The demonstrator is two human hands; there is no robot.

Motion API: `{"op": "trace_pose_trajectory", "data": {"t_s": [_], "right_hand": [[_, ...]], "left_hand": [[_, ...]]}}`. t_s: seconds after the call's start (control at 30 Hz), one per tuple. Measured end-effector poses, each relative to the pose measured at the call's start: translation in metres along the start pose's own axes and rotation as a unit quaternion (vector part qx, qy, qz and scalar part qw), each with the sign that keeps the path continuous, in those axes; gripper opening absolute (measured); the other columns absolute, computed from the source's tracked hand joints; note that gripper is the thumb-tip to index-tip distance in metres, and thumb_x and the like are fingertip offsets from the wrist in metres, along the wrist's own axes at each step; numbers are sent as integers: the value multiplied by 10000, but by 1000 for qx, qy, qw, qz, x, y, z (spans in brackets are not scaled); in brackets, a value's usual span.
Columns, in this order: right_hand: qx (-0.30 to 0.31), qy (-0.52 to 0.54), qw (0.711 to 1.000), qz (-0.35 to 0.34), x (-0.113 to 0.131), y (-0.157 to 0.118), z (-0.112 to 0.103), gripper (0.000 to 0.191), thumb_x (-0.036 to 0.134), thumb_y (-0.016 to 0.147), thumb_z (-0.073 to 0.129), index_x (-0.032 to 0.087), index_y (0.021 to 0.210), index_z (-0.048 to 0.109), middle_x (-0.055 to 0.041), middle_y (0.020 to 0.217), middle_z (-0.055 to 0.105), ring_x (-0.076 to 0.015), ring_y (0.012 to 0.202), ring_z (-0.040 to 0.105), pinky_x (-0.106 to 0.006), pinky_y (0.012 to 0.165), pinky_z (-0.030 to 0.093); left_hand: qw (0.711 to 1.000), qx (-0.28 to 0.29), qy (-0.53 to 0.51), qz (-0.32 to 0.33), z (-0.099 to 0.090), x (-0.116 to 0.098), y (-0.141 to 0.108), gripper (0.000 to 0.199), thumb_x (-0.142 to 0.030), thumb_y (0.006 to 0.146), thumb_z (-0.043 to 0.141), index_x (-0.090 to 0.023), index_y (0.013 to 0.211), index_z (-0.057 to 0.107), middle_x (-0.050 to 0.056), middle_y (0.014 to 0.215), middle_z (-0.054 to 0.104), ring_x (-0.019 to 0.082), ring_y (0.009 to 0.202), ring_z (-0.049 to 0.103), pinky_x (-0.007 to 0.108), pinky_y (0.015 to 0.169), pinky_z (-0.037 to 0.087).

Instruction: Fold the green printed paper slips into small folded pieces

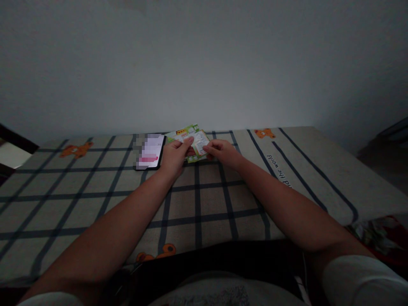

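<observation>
- The printed packet (198, 137) lies at a slant, its top edge facing the wall (204, 63) and rising toward the right; the left hand (174, 156) covers part of it, so its long axis cannot be told for certain.
- It is between both hands, over the far part of the table, just right of a lit phone (152, 149).
- A checked cloth (210, 199) with dark stripes, orange bears (76, 150) and lettering (278, 168) covers the table; the room is dim.
- The packet is green and white, with a small yellow-and-red label and fine print.
- The left thumb presses its face; the right hand (225, 153) pinches its right edge between thumb and forefinger.
</observation>
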State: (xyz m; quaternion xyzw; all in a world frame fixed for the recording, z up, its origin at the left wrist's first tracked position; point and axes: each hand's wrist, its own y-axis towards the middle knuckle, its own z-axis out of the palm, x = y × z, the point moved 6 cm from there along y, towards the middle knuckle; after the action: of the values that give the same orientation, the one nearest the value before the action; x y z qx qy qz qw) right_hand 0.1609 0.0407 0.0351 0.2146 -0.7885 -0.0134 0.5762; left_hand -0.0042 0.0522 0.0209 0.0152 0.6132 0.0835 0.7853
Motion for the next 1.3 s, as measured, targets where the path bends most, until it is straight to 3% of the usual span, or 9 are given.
{"op": "trace_pose_trajectory", "data": {"t_s": [0.17,0.3,0.53,0.7,0.87,1.07,1.13,1.23,1.3], "right_hand": [[-8,-31,999,-19,2,0,-4,379,510,848,586,196,646,519,19,585,567,-107,558,469,-250,556,354],[6,4,1000,-15,-3,0,-2,379,512,851,576,192,652,532,15,603,560,-117,573,485,-259,571,371],[-15,16,1000,-5,-1,1,-4,372,541,847,556,198,704,540,24,617,524,-118,600,466,-258,568,366],[-25,46,999,-3,-1,1,-4,359,500,822,589,206,646,483,33,614,469,-111,590,429,-253,542,336],[-28,98,995,17,-9,4,-2,412,575,827,566,213,660,461,37,620,460,-107,577,431,-252,539,364],[-50,46,998,-16,0,3,-8,418,572,844,574,209,661,477,32,618,494,-110,587,459,-252,558,388],[-65,37,997,-21,2,3,-9,418,575,851,574,207,668,495,28,622,497,-110,589,459,-249,552,389],[-79,69,994,6,-2,4,-10,406,607,835,588,212,758,540,31,646,515,-110,586,479,-241,541,416],[-55,121,990,44,-8,5,-5,418,627,808,617,213,843,566,19,716,577,-116,616,543,-241,551,457]], "left_hand": [[1000,15,-4,-20,4,1,-3,383,-432,605,873,-122,730,686,85,818,740,181,706,699,292,666,586],[999,8,24,-27,4,1,-4,353,-396,607,875,-109,699,692,78,712,719,187,667,692,291,644,572],[995,83,33,-36,7,9,-2,388,-443,632,859,-107,788,746,100,785,752,174,649,694,275,638,583],[992,113,1,-49,12,11,-5,374,-434,649,854,-114,812,751,111,817,756,199,695,711,317,688,600],[991,117,12,-59,14,8,-9,366,-411,637,860,-114,819,747,119,837,758,220,718,720,339,700,599],[990,127,35,-51,15,8,-10,339,-413,628,860,-130,778,751,106,836,761,208,691,706,334,673,592],[992,113,51,-35,14,6,-10,339,-431,634,855,-135,761,751,96,817,757,202,697,700,316,676,583],[996,44,80,13,5,-2,-7,302,-435,667,834,-158,652,714,64,742,734,189,702,687,285,672,556],[994,-1,91,55,-1,-10,-6,326,-408,703,809,-178,539,646,42,692,710,179,705,677,266,662,535]]}}
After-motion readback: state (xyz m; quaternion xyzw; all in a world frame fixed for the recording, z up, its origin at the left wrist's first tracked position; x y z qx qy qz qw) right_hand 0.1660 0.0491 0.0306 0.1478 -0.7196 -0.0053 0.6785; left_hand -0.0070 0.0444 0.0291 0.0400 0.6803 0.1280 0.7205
